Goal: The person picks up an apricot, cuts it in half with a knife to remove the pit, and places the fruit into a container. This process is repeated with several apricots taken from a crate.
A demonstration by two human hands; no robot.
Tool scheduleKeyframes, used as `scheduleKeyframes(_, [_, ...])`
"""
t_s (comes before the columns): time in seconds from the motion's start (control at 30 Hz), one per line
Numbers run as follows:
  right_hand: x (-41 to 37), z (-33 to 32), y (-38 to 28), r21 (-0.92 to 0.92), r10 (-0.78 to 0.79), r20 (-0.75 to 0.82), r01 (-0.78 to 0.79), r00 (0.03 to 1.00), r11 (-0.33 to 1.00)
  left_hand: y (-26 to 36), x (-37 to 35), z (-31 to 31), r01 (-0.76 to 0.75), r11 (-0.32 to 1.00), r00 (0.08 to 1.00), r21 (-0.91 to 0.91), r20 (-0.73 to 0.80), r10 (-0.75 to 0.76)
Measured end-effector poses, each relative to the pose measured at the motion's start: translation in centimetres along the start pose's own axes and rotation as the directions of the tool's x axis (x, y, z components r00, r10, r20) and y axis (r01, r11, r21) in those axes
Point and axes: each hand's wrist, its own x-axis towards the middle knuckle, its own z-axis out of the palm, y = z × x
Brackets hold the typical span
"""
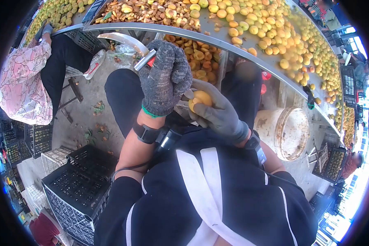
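My left hand (165, 78), in a grey knitted glove with a green cuff, is closed around the handle of a curved knife (125, 40). The blade points up and to the left, and a metal and red part of the handle shows beside the fist. Close on its right, my right hand (221, 117), in a smooth grey glove, holds an orange-yellow apricot (201, 99) between thumb and fingers. The left glove's lower edge is near the fruit; whether they touch I cannot tell. Cut apricot pieces (201, 53) lie beneath the table edge, beyond my hands.
A metal table (270, 65) carries whole apricots (270, 24) and a heap of cut pieces (147, 12). A white bucket (289, 133) stands at the right, black crates (80, 180) at the lower left. At the left sits a person in a pink patterned top (26, 84).
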Motion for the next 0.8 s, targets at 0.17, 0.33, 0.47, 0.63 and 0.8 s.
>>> scheduleKeyframes(0.17, [0.0, 0.5, 0.5, -0.021, -0.037, -0.011, 0.037, 0.999, 0.999, -0.4, -0.3, 0.3, 0.077, 0.995, 0.997, -0.064, -0.006, -0.078])
scheduleKeyframes(0.33, [0.4, 0.7, 1.8, -0.635, -0.424, -0.056, 0.295, 0.904, 0.714, -1.0, -0.7, 0.2, 0.163, 0.969, 0.986, -0.184, -0.001, -0.166])
scheduleKeyframes(0.47, [0.5, -0.4, 2.0, -0.699, -0.467, -0.017, 0.323, 0.884, 0.637, -1.6, -0.7, 0.0, 0.223, 0.948, 0.963, -0.226, -0.100, -0.250])
scheduleKeyframes(0.63, [0.8, -0.8, 1.3, -0.752, -0.380, -0.024, 0.234, 0.925, 0.616, -1.8, -0.6, 0.0, 0.270, 0.929, 0.932, -0.253, -0.175, -0.318])
scheduleKeyframes(0.8, [1.1, -1.7, 1.9, -0.162, -0.086, -0.254, 0.045, 0.963, 0.986, -1.1, -0.4, 0.4, 0.230, 0.973, 0.943, -0.016, -0.243, -0.227])
